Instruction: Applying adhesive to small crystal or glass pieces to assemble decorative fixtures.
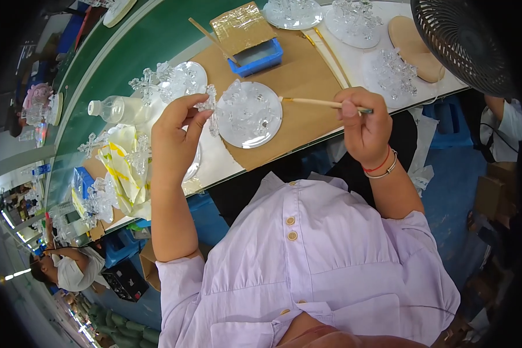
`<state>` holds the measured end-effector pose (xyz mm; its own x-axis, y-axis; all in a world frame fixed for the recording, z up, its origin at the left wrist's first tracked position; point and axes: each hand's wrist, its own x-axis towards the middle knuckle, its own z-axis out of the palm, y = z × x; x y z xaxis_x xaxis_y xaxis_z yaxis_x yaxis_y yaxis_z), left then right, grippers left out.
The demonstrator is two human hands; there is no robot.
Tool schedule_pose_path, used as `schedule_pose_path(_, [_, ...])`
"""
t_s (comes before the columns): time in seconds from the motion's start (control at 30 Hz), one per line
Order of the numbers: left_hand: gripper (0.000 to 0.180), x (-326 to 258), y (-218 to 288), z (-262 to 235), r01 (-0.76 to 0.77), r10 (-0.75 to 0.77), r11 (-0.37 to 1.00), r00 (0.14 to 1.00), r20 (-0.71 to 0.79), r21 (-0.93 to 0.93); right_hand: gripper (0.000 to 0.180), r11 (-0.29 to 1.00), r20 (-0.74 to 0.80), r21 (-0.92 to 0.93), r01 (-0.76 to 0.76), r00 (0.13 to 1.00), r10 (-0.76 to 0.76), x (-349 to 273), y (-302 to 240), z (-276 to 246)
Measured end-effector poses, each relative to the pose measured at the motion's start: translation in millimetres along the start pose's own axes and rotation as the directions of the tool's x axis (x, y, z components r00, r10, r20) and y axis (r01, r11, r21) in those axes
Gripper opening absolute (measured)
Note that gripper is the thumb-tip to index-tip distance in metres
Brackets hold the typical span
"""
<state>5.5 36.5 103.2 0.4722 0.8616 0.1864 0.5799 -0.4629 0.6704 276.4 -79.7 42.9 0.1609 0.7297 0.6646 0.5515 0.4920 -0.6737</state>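
Note:
My left hand [180,127] pinches a clear plastic piece [212,110] between thumb and fingertips, upright at the left edge of a round white plate [250,141]. Clear, crystal-like pieces [248,113] are heaped on that plate. In my right hand [363,124] is a thin wooden brush [316,103], its tip pointing left toward the plate and apart from it. The plate rests on brown cardboard [307,124]. Behind it stands a blue tub [255,60], partly covered by a taped cardboard flap [242,27], with a wooden stick [209,36] leaning at its side.
Left of the plate are a clear bottle [119,109], another white disc [190,75] with clear parts, and yellow-white wrapping [124,168]. Two thin brushes [333,58] lie at the right, near more clear clusters [391,72] and a black fan [461,43]. Co-workers sit at both sides.

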Motion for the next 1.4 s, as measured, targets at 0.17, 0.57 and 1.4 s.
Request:
schedule_pose_path(0.17, [0.023,-16.5,7.5,16.2,0.031,-0.032,0.999,0.992,-0.124,-0.010,0.009,0.997,0.010,0.003,-0.083,0.996,0.083,-9.0,9.1,-5.1])
schedule_pose_path(0.57, [0.022,-27.6,20.0,27.2,0.046,-0.032,0.996,0.982,-0.184,0.072,0.011,0.995,0.094,0.017,0.098,0.991,-0.099,-9.3,17.3,9.4])
schedule_pose_path(1.4, [0.029,-28.6,3.9,19.4,0.041,-0.046,0.997,0.995,-0.087,-0.059,0.010,0.991,0.135,-0.008,0.137,0.982,-0.135,-5.6,0.8,7.1])
